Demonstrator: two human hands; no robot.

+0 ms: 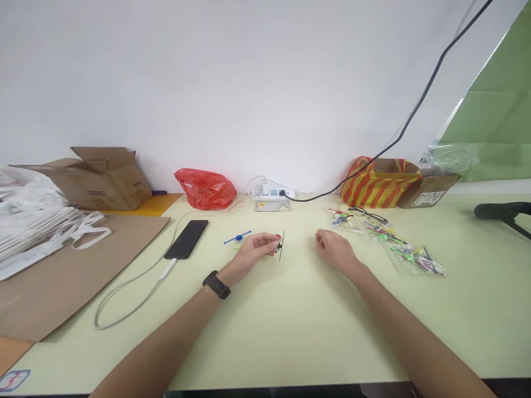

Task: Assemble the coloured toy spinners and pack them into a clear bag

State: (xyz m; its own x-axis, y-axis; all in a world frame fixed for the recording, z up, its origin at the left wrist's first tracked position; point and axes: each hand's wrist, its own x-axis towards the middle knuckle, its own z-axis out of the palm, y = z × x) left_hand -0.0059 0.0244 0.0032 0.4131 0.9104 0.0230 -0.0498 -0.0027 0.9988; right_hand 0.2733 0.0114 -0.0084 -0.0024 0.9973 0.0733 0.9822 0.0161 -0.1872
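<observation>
My left hand rests on the pale green table with its fingers pinched on a small black propeller toy that stands upright at the fingertips. A black watch sits on that wrist. My right hand lies a little to the right, fingers curled, with a tiny yellow bit showing at the fingertips; what it grips is too small to name. A blue propeller piece lies just behind the left hand.
A black phone on a white cable lies to the left. Clear bags of coloured parts and glasses lie right. A power strip, red bag, cardboard boxes and a striped bag line the wall.
</observation>
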